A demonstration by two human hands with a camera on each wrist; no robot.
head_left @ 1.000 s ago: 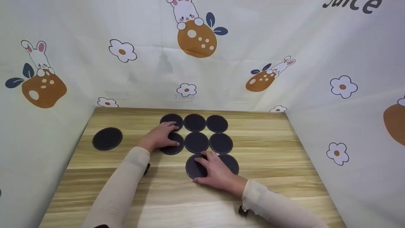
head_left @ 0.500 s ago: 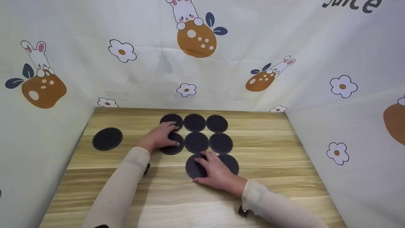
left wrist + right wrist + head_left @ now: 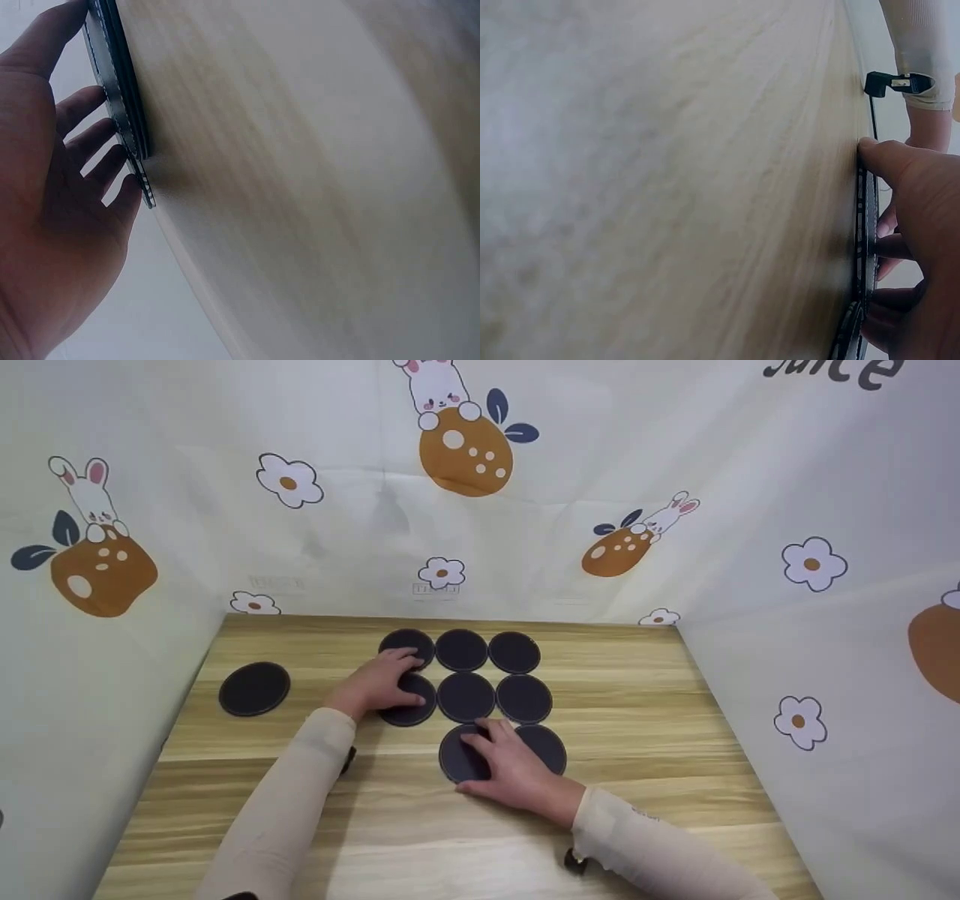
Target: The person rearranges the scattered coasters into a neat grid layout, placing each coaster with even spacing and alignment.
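Note:
Black round coasters with stitched edges lie flat on the table, close together in rows. My left hand (image 3: 379,682) rests on two at the left side: its fingers lie on the back-left coaster (image 3: 405,638) and its thumb on the middle-left coaster (image 3: 409,717). My right hand (image 3: 521,769) spreads over the front row. Its thumb touches the near edge of the front-left coaster (image 3: 456,761) while its fingers touch that coaster's top and far side. The palm partly covers the front-right coaster (image 3: 551,746). In the right wrist view, the right thumb (image 3: 877,154) meets a coaster's rim.
One separate coaster (image 3: 255,688) lies at the far left of the wood-grain table (image 3: 420,840). Pale printed sheets (image 3: 360,532) with rabbits, oranges and flowers stand behind the table and along both sides.
The front-left coaster under my right hand has shifted very slightly left, with the thumb. My left hand and the other coasters have stayed in place.

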